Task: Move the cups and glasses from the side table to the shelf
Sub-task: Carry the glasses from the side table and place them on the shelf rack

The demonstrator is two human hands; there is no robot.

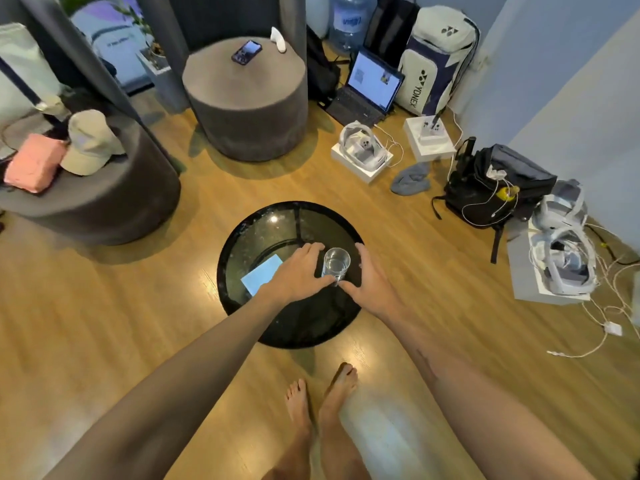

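A clear drinking glass [336, 265] stands upright on the round black glass side table [277, 223], right of its middle. My left hand [298, 273] is just left of the glass, fingers spread, with its thumb tip at the glass's base. On the other side, my right hand [367, 282] curves around the glass with its thumb also near the base. A thin dark gap shows between each palm and the glass wall. No shelf is in view.
A blue paper sheet [260, 278] lies on the table beside my left hand. Two grey round poufs [247, 109] [104, 199] stand behind; one holds a phone [246, 52]. A laptop [369, 88], bags, headset boxes and cables crowd the floor at the right. My bare feet [322, 400] are near the table.
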